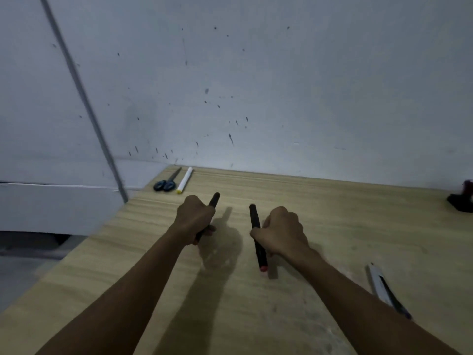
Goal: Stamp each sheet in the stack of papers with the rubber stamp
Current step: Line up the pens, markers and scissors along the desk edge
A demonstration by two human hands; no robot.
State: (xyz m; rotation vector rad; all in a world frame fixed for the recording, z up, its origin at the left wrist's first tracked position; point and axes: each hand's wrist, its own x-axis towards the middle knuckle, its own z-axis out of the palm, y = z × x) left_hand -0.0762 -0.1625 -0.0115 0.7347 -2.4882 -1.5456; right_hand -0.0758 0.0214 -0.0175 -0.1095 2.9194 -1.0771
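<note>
Hands hold dark markers above a wooden table [332, 239] in the head view, the only one given. The left hand [195, 220] wraps its curled fingers round a black marker [214, 199], tip pointing away toward the wall. The right hand [282, 233] grips a second black marker [257, 238], its reddish end aimed down and back, likely to clear the workspace. No stack of papers shows. A dark object [460, 201] at the far right edge may be the rubber stamp; too cropped to be sure. Scissors [167, 181] and a white marker [184, 180] lie side by side at the far left corner, a ruler-like strip [384, 285] near the right forearm.
</note>
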